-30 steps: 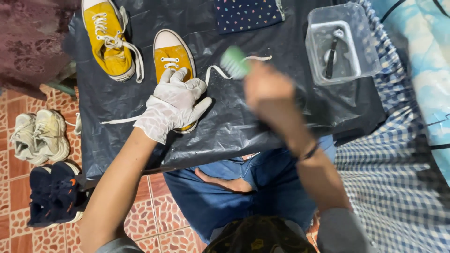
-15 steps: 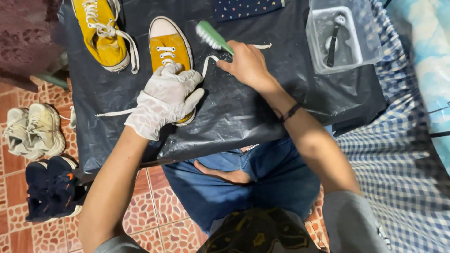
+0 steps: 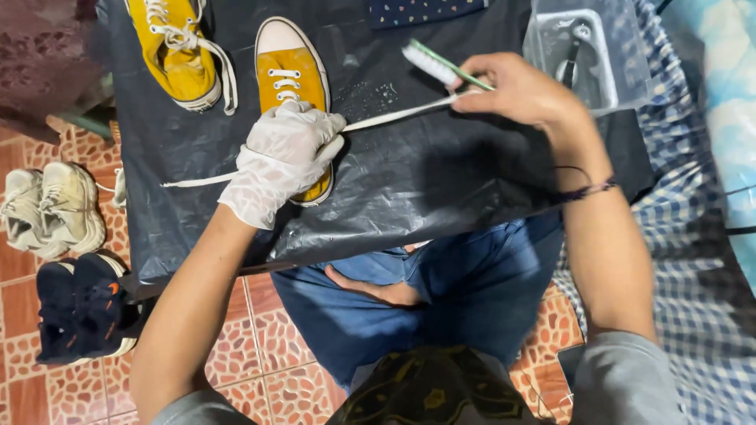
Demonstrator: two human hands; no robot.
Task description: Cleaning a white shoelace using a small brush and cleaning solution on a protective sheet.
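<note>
So the gloved left hand (image 3: 282,161) is pressing down on the heel end of a yellow sneaker (image 3: 293,86) lying on the black plastic sheet (image 3: 409,189), fingers clenched over a white shoelace (image 3: 394,116) that's running across the sneaker. The bare right hand (image 3: 516,90), off to the right of that sneaker, is gripping a green-handled brush (image 3: 437,64) and pinching the lace's far end. A second yellow sneaker (image 3: 177,47) is sitting left of the first one, and a clear plastic tub (image 3: 622,55) is resting well right of it.
</note>
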